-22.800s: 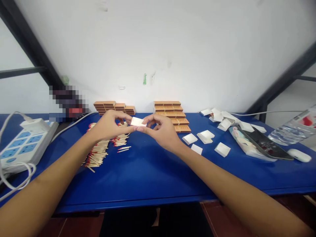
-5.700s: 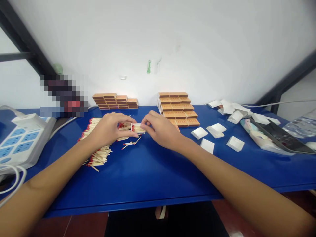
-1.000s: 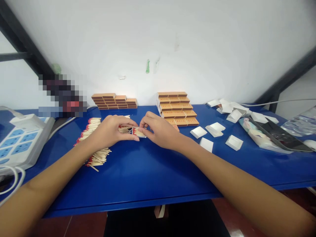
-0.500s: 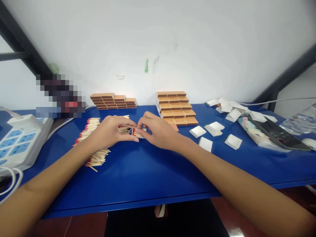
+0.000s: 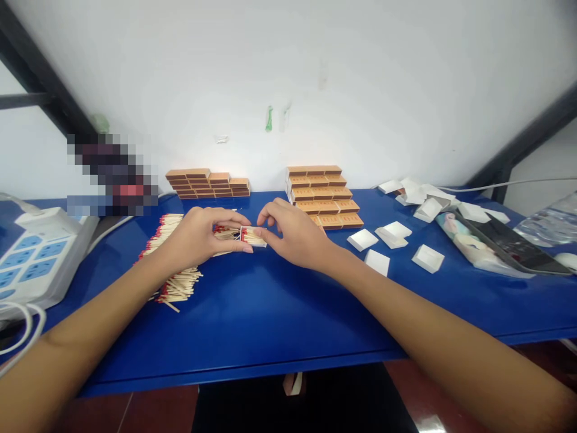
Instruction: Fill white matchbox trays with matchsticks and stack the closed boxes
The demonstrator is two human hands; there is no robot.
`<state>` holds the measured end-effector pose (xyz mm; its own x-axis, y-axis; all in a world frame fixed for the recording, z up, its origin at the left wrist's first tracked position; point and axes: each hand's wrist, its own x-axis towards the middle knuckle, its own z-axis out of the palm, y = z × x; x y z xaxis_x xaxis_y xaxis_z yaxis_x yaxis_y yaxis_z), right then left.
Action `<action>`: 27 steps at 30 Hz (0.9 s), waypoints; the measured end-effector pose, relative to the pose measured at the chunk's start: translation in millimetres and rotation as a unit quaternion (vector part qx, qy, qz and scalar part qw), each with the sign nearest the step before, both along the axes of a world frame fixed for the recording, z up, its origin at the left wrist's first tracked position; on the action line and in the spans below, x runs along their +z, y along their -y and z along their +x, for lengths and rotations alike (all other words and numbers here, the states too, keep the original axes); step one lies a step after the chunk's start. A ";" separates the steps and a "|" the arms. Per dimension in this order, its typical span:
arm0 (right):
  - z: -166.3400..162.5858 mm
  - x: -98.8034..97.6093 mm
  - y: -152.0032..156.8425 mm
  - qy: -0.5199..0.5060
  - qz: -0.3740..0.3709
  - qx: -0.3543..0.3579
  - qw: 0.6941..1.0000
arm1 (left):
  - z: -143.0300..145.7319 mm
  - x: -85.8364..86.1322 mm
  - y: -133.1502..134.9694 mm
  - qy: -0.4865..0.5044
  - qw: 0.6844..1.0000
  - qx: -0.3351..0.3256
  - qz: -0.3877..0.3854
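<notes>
A small white matchbox tray (image 5: 263, 243) filled with red-tipped matches (image 5: 250, 235) lies between my hands over the blue table. My left hand (image 5: 205, 233) closes around its left end, thumb along the near side and fingers along the far side. My right hand (image 5: 297, 236) is at the tray's right end, its thumb touching the matches and its curled fingers apart from the thumb. More loose matches (image 5: 229, 231) lie within the curve of my left hand. A large pile of matches (image 5: 180, 285) spreads beneath and beside my left forearm, partly hidden by it.
Stacked matchboxes stand against the wall in a left stack (image 5: 207, 183) and a stepped right stack (image 5: 320, 195). Several white trays (image 5: 427, 258) are scattered at right, near a phone (image 5: 514, 240) and a plastic bag (image 5: 552, 222). A power strip (image 5: 40, 258) sits at far left.
My right hand has shifted slightly right and its fingers have lifted off, showing more of the matches in the tray. My left hand stays around the tray's left end.
</notes>
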<state>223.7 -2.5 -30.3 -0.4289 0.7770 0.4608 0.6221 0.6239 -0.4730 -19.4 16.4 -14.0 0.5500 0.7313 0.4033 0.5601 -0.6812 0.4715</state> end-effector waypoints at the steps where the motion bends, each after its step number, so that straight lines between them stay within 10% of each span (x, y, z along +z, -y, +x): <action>1: 0.5 -0.5 -0.5 -0.007 -0.007 -0.001 1.000 | -0.4 -0.4 -0.5 0.004 1.000 0.002 -0.001; 12: -3.7 -3.6 -0.2 -0.024 -0.082 0.014 0.996 | 1.5 0.4 -0.9 -0.002 1.000 -0.018 0.004; 22: -10.8 -7.5 -1.4 -0.131 0.010 -0.030 0.991 | -11.9 5.0 -11.9 0.014 0.998 0.053 0.009; 27: -29.1 -15.9 2.3 -0.040 -0.020 0.071 0.996 | -23.0 6.7 -21.8 0.033 0.993 0.110 0.027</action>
<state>194.6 -4.8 -46.2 -0.4994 0.7299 0.4666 0.4888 0.6821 -0.5438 -42.4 38.2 -7.3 0.3501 0.8074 0.4748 0.6669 -0.5708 0.4789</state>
